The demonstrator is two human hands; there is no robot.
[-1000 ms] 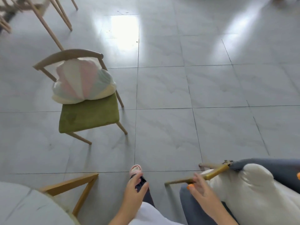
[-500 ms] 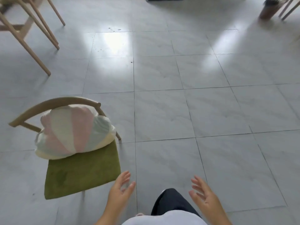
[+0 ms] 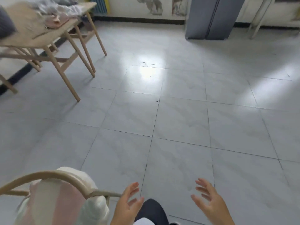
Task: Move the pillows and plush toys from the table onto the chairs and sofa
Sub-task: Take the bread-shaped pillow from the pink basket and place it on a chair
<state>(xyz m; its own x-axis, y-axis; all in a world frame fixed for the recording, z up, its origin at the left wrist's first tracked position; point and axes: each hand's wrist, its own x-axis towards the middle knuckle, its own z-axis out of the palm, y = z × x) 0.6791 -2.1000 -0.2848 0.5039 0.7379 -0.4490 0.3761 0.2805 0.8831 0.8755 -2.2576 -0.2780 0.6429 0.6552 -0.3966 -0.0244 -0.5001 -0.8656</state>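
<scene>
Both hands were low in the view with nothing in them: the left grip (image 3: 128,202) had its fingers loosely spread and apart, palm turned inward, and the right grip (image 3: 208,201) mirrored it, fingers splayed and apart, the two hands well separated with a dark trouser leg (image 3: 151,211) showing between them. Just left of the left grip stood a chair (image 3: 53,176), its curved wooden back rail arcing toward that hand and ending close beside the wrist, though not touching it. Behind that rail a pastel shell pillow (image 3: 56,205) of pink, white and pale green panels leaned against the chair back, its upper edge rising slightly above the rail. Ahead of both grips the tiled floor (image 3: 178,127) spread wide and bare, with grout lines running away from the hands and a bright patch of reflected light farther out. Far to the left of the left grip stood the bench (image 3: 53,38), a light wooden one on slanted legs, its near edge and corner jutting over the floor; on it lay a blurred heap of soft things (image 3: 53,12) in beige, grey and pink, too smeared to tell apart. Farthest off, beyond the right grip, a grey cabinet (image 3: 212,18) stood against the wall.
</scene>
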